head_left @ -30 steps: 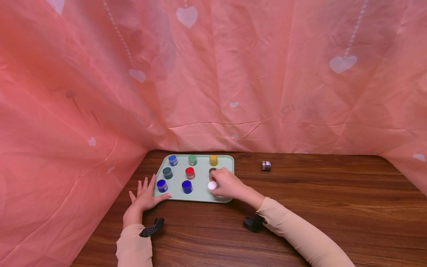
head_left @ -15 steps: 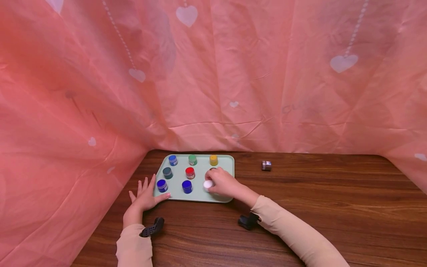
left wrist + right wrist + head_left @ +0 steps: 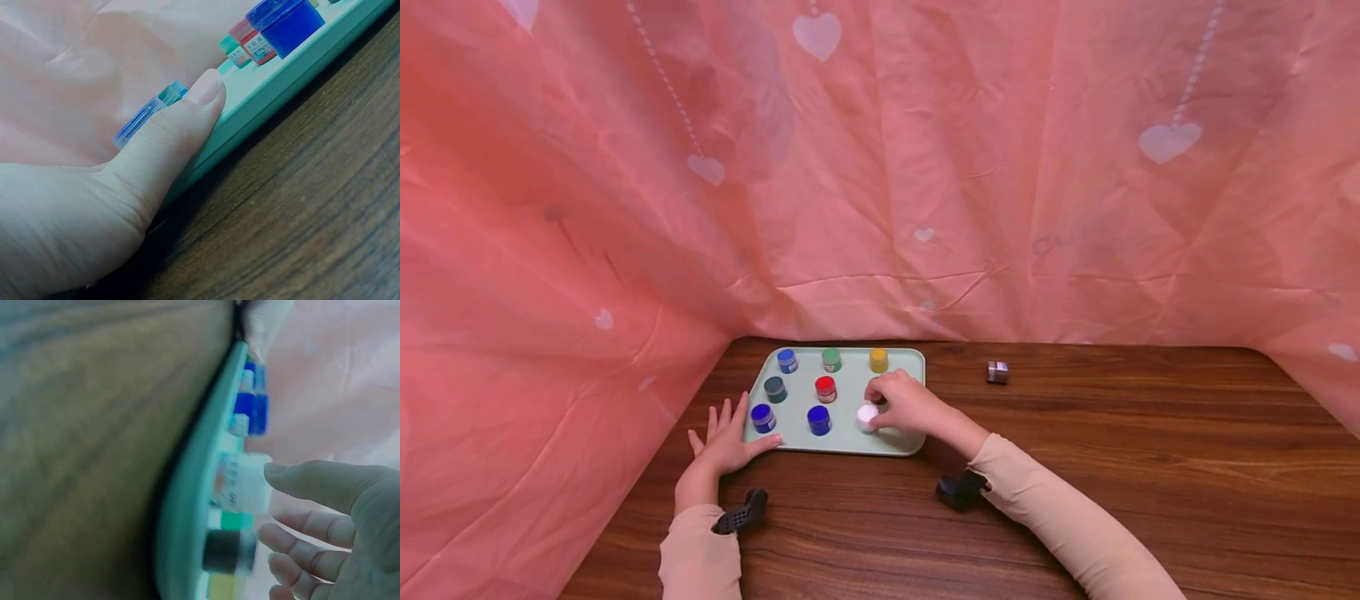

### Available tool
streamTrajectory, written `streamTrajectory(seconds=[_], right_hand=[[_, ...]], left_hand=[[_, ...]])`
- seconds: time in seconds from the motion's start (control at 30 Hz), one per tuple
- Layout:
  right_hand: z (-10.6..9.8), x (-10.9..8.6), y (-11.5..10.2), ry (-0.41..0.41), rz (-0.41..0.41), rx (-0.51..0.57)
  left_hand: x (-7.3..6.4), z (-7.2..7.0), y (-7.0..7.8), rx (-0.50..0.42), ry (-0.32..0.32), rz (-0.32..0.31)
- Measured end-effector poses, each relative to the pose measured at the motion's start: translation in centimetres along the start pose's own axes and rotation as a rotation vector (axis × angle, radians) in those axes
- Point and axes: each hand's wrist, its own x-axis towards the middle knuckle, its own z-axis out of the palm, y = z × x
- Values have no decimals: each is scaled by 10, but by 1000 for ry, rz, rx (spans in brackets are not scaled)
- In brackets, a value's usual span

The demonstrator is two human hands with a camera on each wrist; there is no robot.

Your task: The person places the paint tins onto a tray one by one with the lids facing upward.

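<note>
A pale green tray (image 3: 850, 442) carries small capped paint jars standing upright in rows. My left hand (image 3: 724, 446) lies spread at the tray's front left corner, its thumb along the rim beside a dark blue jar (image 3: 763, 418). At the front right stands a white jar (image 3: 865, 417), upright on the tray. My right hand (image 3: 913, 406) is just over it, fingers loosely bent and parted. In the right wrist view the thumb tip comes right at the white jar's lid (image 3: 259, 481), with the other fingers drawn off it. A dark jar (image 3: 222, 552) behind is mostly hidden by that hand in the head view.
Also on the tray are a red jar (image 3: 825, 389), a yellow jar (image 3: 878, 360), a green jar (image 3: 831, 360) and several blue or teal ones. A brown jar (image 3: 997, 372) lies on the wooden table (image 3: 1112, 433) to the right. A pink curtain (image 3: 962, 167) hangs behind.
The right hand carried the white jar slightly left, into line with the front row, and its fingers have since loosened from it. The left hand has stayed put.
</note>
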Motion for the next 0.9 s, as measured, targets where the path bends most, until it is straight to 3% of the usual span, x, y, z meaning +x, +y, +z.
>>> streamTrajectory(seconds=[0.27, 0.57, 0.9], right_hand=[[-22, -5, 21, 58, 20, 26], [-48, -15, 43, 127, 127, 12], [-70, -31, 92, 230, 181, 25]], left_hand=[[-1, 0, 3, 6, 2, 1], [1, 2, 6, 2, 11, 9], [1, 1, 7, 1, 14, 9]])
